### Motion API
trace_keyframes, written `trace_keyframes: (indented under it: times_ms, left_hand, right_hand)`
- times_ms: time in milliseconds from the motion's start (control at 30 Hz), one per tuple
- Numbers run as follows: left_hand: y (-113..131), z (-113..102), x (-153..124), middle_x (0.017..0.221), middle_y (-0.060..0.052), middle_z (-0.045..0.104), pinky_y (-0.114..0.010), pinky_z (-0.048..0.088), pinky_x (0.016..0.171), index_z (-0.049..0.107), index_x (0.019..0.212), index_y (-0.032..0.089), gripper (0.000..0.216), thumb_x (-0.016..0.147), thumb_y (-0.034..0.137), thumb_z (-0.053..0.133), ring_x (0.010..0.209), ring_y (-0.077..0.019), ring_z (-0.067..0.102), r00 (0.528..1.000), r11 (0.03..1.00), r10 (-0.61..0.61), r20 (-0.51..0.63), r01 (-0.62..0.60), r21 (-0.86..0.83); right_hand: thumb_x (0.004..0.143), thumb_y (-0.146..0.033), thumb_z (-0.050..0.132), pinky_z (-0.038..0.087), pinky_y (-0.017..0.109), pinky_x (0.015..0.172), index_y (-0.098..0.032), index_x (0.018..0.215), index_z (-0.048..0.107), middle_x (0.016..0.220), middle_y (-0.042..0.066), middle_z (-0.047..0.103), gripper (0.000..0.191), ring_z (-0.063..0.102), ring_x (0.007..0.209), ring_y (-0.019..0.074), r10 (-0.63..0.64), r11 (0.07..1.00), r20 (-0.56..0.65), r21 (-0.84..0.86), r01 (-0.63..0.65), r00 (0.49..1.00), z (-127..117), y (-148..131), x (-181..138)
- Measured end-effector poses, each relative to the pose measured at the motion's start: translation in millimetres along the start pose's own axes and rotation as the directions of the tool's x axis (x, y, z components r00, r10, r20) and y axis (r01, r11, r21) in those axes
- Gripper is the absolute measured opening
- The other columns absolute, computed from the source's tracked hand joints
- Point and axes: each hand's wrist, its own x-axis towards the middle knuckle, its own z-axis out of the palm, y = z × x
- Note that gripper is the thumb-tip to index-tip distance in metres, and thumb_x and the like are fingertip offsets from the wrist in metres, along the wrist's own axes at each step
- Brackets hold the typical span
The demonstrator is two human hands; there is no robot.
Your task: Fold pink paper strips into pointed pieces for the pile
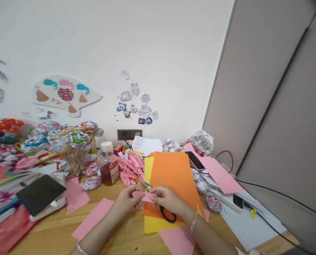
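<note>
A small folded strip of pink paper [146, 197] is stretched between my two hands at the middle of the table. My left hand [127, 199] pinches its left end, and the fingers of my right hand [165, 198] close on its right end. Under my right hand lies a pair of scissors [168, 216] with black handles, its blades partly hidden. The scissors rest on orange paper [171, 170], which overlaps yellow paper [150, 227]. Another pink sheet [93, 216] lies under my left forearm.
A bottle of reddish liquid [108, 171] stands behind my left hand, beside a pile of pink paper strips [131, 166]. Paper flowers [78, 139] and a black tablet [41, 194] are at left. Phones, cables and white sheets [243, 226] lie at right.
</note>
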Motion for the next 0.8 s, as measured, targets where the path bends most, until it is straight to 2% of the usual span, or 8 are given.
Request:
trace_keyframes:
  times_ms: [133,267,433,567,667,733,800]
  left_hand:
    - [-6.9,1.9,0.7,0.044,0.008,0.052,-0.016,0.031,0.040,0.053,0.066,0.017,0.012,0.064,0.026,0.060,0.037,-0.0057,0.042,0.993,0.966,-0.026,0.115,0.055,-0.251]
    - [-10.9,1.0,-0.4,0.049,0.004,0.059,-0.016,0.035,0.045,0.054,0.065,0.016,0.013,0.064,0.025,0.064,0.042,-0.0061,0.049,0.981,0.924,-0.094,0.167,0.149,-0.352]
    - [-10.0,-0.7,-2.4,0.054,0.001,0.062,-0.017,0.038,0.050,0.059,0.068,0.013,0.018,0.064,0.028,0.068,0.049,-0.0080,0.054,0.974,0.921,-0.138,0.177,0.192,-0.338]
    - [-2.6,1.5,-6.5,0.056,-0.002,0.062,-0.021,0.041,0.054,0.058,0.064,0.012,0.028,0.065,0.039,0.065,0.053,-0.0107,0.056,0.959,0.927,-0.167,0.228,0.232,-0.294]
    - [-3.5,5.1,-7.1,0.057,0.001,0.062,-0.022,0.042,0.053,0.057,0.071,0.013,0.033,0.055,0.039,0.072,0.051,-0.0113,0.056,0.959,0.934,-0.216,0.186,0.258,-0.246]
    - [-8.3,7.3,-5.3,0.054,0.003,0.060,-0.022,0.040,0.050,0.056,0.073,0.014,0.037,0.051,0.038,0.073,0.047,-0.0108,0.054,0.966,0.949,-0.210,0.150,0.238,-0.207]
    - [-13.5,8.4,-2.9,0.053,0.003,0.058,-0.022,0.039,0.049,0.056,0.073,0.014,0.036,0.052,0.039,0.072,0.046,-0.0105,0.052,0.980,0.974,-0.154,0.130,0.172,-0.145]
  right_hand:
    - [0.074,-0.025,0.055,0.036,0.020,0.052,-0.016,0.088,0.059,0.061,-0.003,0.051,0.018,0.046,0.051,0.0079,-0.034,0.999,-0.099,0.009,0.035,0.994,0.3,0.4,2.3]
    - [0.074,-0.020,0.052,0.036,0.020,0.053,-0.016,0.081,0.060,0.059,-0.003,0.050,0.012,0.047,0.052,0.0083,-0.032,0.999,-0.112,-0.018,0.030,0.993,-1.5,-0.3,1.8]
    - [0.075,-0.015,0.047,0.038,0.020,0.053,-0.016,0.082,0.059,0.064,-0.002,0.052,0.015,0.048,0.055,0.0089,-0.029,0.998,-0.110,-0.059,0.022,0.994,-3.4,1.1,0.0]
    - [0.072,-0.007,0.045,0.039,0.021,0.064,-0.017,0.077,0.061,0.073,0.000,0.057,0.020,0.052,0.068,0.0117,-0.167,0.947,-0.113,-0.296,0.127,0.979,-4.7,0.6,-0.2]
    - [0.072,-0.005,0.046,0.039,0.023,0.069,-0.018,0.073,0.062,0.075,0.000,0.058,0.021,0.053,0.074,0.0131,-0.235,0.887,-0.087,-0.427,0.177,0.968,-4.7,-0.1,0.2]
    - [0.073,-0.008,0.047,0.039,0.023,0.068,-0.018,0.074,0.062,0.075,0.001,0.058,0.018,0.053,0.073,0.0133,-0.216,0.889,-0.081,-0.428,0.161,0.973,-4.4,0.8,0.6]
    - [0.074,-0.012,0.048,0.040,0.023,0.066,-0.017,0.080,0.061,0.078,0.001,0.058,0.015,0.053,0.073,0.0136,-0.160,0.925,-0.085,-0.361,0.119,0.983,-4.1,2.6,1.1]
